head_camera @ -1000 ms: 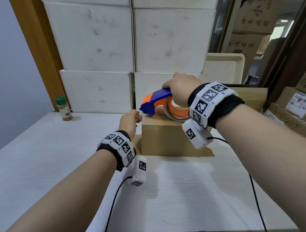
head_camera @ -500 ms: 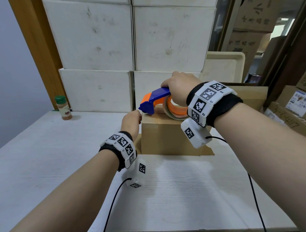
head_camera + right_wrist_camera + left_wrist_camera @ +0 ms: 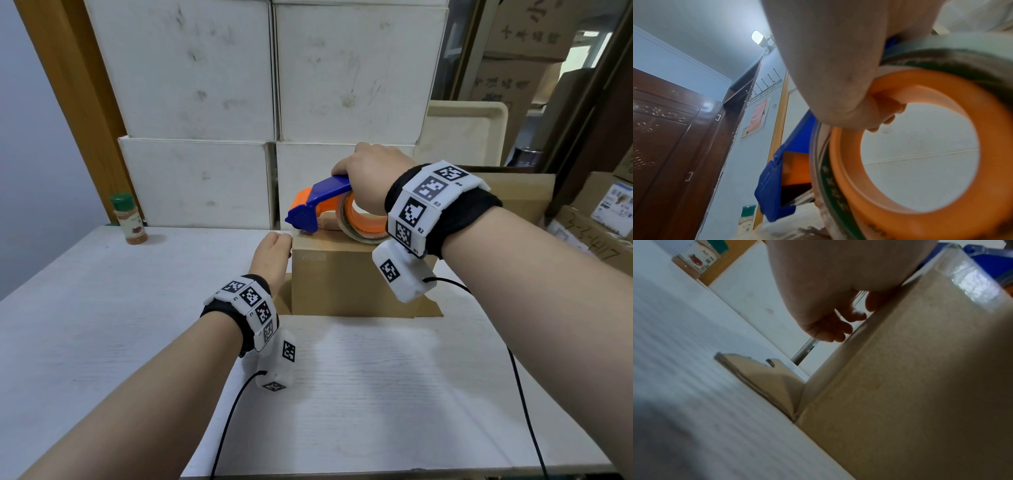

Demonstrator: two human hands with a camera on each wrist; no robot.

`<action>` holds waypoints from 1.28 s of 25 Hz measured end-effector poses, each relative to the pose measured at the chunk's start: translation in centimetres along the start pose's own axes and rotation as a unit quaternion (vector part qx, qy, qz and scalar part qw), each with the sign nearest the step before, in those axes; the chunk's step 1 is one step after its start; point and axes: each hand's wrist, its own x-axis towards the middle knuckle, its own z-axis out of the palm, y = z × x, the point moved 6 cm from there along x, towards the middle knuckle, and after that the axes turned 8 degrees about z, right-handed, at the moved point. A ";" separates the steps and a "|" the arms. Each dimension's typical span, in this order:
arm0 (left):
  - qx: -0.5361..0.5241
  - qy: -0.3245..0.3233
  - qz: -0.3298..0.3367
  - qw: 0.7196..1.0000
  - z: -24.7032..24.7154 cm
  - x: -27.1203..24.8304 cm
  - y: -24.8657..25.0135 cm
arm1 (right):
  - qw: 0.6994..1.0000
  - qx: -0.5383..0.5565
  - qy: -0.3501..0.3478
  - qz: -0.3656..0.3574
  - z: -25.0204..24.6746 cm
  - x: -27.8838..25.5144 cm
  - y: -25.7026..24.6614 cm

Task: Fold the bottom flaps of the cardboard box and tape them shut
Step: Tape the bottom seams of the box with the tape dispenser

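A small cardboard box (image 3: 342, 277) stands on the white table (image 3: 102, 308) with its lower flaps (image 3: 764, 374) splayed flat. My right hand (image 3: 368, 174) grips a blue and orange tape dispenser (image 3: 318, 205) on the box top, its nose at the top left edge. The tape roll (image 3: 849, 170) fills the right wrist view, with my fingers (image 3: 885, 107) hooked through its core. My left hand (image 3: 272, 251) touches the box's upper left side with loosely curled fingers (image 3: 838, 331). A glossy strip of clear tape (image 3: 972, 283) shows near the top edge.
Stacked white cartons (image 3: 191, 75) form a wall right behind the box. A green-capped spice bottle (image 3: 128, 219) stands at the table's far left. A beige tray (image 3: 462, 137) and brown cartons (image 3: 589, 222) crowd the right. Sensor cables (image 3: 233, 411) trail over the near table.
My left hand has closed the small gap to the box's upper left edge. The dispenser's nose has edged slightly left toward that edge.
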 end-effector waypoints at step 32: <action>0.075 -0.133 0.173 0.973 1.3 -1.4 4.4 | 1.000 -0.003 -0.003 0.003 0.8 1.3 0.3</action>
